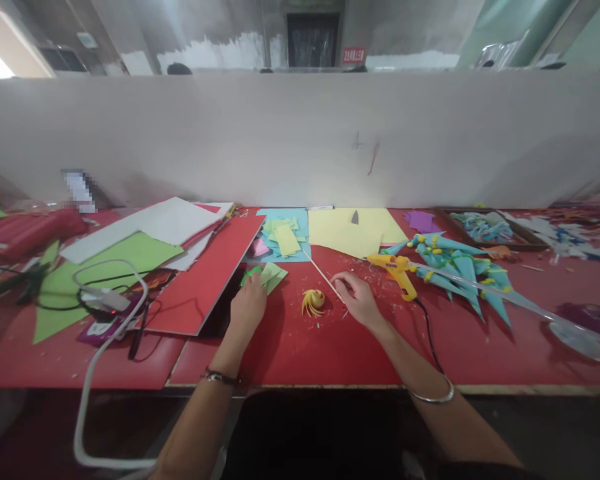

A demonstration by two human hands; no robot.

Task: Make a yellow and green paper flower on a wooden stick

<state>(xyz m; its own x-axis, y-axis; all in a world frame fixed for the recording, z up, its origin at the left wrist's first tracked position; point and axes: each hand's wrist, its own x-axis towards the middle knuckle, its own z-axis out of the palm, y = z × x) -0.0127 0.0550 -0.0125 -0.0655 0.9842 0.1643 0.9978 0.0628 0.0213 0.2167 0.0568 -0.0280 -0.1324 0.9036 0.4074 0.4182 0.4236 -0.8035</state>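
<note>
A thin wooden stick (321, 269) is pinched in the fingers of my right hand (357, 299), its far end reaching toward the pale yellow-green paper slips (287, 239). My left hand (250, 304) has its fingers curled down at a bright green object (251, 274), beside a few light green paper pieces (273, 275). What those fingers grip, if anything, is hidden behind the hand. Between both hands, a curled yellow paper piece (313, 303) with pointed strips sits on the red table. Small scraps lie around it.
Right of my right hand lies a yellow glue gun (395, 270), its black cord running to the table's front edge. Beyond are folded blue paper shapes (463, 267). A red board (213, 273) and a white cable (87, 393) lie left. A pale partition (280, 140) stands behind.
</note>
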